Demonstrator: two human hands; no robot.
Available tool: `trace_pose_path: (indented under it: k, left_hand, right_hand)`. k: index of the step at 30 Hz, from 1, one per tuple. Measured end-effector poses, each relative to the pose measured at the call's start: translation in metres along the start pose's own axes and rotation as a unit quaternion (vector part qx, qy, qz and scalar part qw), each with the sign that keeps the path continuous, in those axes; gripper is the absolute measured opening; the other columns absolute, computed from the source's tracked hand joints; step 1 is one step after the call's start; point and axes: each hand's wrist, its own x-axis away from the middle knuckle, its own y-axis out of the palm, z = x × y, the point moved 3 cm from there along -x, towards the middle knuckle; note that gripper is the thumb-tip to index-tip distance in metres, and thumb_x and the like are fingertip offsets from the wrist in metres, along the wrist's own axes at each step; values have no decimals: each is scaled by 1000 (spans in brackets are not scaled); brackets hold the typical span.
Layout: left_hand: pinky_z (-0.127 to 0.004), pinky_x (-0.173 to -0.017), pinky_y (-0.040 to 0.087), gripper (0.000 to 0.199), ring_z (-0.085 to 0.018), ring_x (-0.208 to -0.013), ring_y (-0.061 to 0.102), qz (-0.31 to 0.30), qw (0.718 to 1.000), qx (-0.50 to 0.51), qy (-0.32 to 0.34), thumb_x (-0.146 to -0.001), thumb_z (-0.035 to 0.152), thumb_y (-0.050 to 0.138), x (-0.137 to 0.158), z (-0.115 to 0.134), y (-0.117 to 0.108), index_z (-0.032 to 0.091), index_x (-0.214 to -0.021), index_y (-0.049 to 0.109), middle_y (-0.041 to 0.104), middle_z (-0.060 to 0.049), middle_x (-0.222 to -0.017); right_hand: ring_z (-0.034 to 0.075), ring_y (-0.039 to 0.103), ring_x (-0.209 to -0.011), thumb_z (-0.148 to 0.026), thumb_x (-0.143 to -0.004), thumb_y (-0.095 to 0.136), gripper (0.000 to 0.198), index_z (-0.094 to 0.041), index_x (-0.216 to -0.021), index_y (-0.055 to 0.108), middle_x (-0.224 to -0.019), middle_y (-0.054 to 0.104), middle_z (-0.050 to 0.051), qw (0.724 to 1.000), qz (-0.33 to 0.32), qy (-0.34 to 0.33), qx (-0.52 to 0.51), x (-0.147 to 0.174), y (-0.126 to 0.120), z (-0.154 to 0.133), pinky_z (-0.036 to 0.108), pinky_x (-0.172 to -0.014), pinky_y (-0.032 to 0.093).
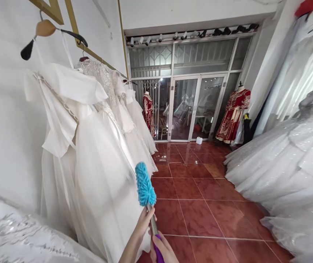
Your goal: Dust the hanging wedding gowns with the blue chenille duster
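A duster (pixel 145 184) with a fluffy blue head, a metal shaft and a purple handle points up and forward in front of me. My left hand (pixel 145 221) is closed round the shaft just below the blue head. Lower down, my right hand (pixel 163 249) grips the purple handle. Close on the left of the duster hang white wedding dresses (pixel 96 164); the blue head overlaps their skirts in the view, and I cannot tell whether it touches them.
Full white gowns (pixel 290 153) spread over the red tiled floor (pixel 197 212) at the right. Glass doors (pixel 183 109) close off the far end, with a white jug (pixel 199 140) before them. Red embroidered dresses (pixel 234 113) stand near the doors. A sequined skirt (pixel 16 233) fills the lower left.
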Motion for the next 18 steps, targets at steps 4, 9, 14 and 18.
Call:
trace_pose_path:
  k: [4, 9, 14, 18]
  left_hand:
    - [-20, -44, 32, 55, -7, -45, 43, 15, 996, -5, 84, -69, 57, 60, -9, 85, 7, 21, -109, 50, 53, 8, -58]
    - [-17, -38, 26, 49, -7, -44, 39, 88, 989, 53, 103, -74, 55, 55, -18, 99, -3, 24, -111, 48, 49, 9, -59]
    - [-18, -38, 23, 48, -3, -37, 34, 137, 987, 71, 36, -62, 65, 62, -44, 33, -9, 19, -66, 50, 45, 9, -48]
    - [-20, -36, 15, 56, -3, -32, 26, 137, 986, 81, -48, -56, 74, 59, -53, -33, -1, 21, -51, 42, 32, 10, -38]
  right_hand:
    - [5, 34, -27, -65, -66, 64, 71, -18, -115, 44, -43, 50, -12, 997, -71, -28, 23, -11, 23, -66, 16, -28, 26]
    - [4, 31, -30, -61, -71, 61, 67, -17, -117, 41, -44, 49, -13, 987, -157, -6, 43, -31, 27, -90, 14, -28, 24]
    - [5, 31, -27, -67, -65, 61, 67, -17, -106, 44, -39, 49, -13, 985, -160, 35, 56, -52, 0, -45, 16, -29, 22]
    - [6, 35, -28, -75, -52, 64, 68, -18, -88, 53, -34, 49, -11, 992, -79, 84, 49, -62, -33, 1, 18, -34, 20]
